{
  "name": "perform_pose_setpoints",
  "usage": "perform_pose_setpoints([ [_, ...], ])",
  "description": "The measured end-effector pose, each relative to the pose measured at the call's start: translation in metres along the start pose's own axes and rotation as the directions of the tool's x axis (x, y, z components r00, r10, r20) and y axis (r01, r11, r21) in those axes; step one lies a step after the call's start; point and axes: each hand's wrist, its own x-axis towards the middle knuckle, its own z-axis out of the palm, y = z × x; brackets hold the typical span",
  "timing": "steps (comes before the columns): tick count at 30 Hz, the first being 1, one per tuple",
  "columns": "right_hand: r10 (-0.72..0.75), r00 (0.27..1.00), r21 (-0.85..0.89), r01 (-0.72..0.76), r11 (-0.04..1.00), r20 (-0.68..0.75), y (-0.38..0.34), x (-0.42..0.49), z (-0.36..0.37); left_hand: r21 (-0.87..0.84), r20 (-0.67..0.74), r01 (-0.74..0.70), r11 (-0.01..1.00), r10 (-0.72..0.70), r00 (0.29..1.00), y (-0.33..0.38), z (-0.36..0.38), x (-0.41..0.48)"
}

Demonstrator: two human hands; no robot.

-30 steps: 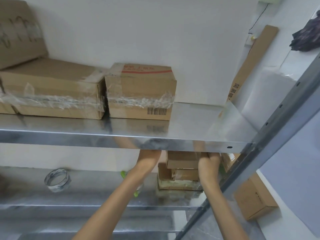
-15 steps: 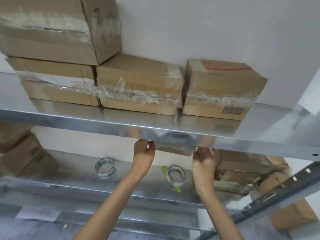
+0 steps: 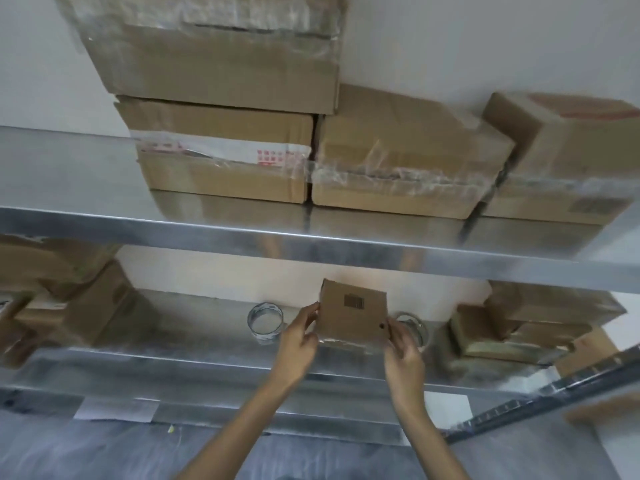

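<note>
Hands on the box, both of them. The left hand (image 3: 299,336) pinches the left edge of the small cardboard box (image 3: 353,311), and the right hand (image 3: 403,351) is clamped on its lower right corner, thumb on the front. The box is upright with its barcode face toward us, in the gap between the lower shelf (image 3: 173,362) and the front lip of the upper shelf (image 3: 311,244). It looks lifted just off the metal, though I can't be sure the bottom edge is clear.

My read is that the box is being carried within this bay, and the grip is thin, fingertips on edges only. Better to wrap the fingers further round the sides and keep the box level. The top edge needs watching, because that lip hangs close above it. A slow, straight move is safest, with no tilt upward.

Now the traffic. A tape roll (image 3: 265,318) lies just beside the left hand, a little behind it. A second tape roll (image 3: 414,323) is half hidden behind the right hand, so a sideways swing could knock either one. A messy stack of boxes (image 3: 519,327) crowds the right end of the lower shelf, and more cartons (image 3: 79,306) fill the left end. Up top, a row of taped cartons (image 3: 398,168) runs along the shelf, with a bigger carton (image 3: 214,57) stacked on it. None of these are in the way unless the box goes up there.
</note>
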Motion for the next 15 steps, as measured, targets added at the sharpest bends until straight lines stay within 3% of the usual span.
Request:
perform_pose_setpoints([
  [9,0.155,0.976,-0.111,-0.139,0.984,0.154,0.050,-0.002,0.003,-0.006,0.129,0.174,0.985,-0.171,0.977,-0.067,0.002,-0.021],
  [15,0.098,0.970,-0.167,-0.061,0.984,0.223,0.056,0.010,-0.009,-0.026,0.020,0.205,0.978,-0.204,0.979,-0.056,0.006,-0.015],
])
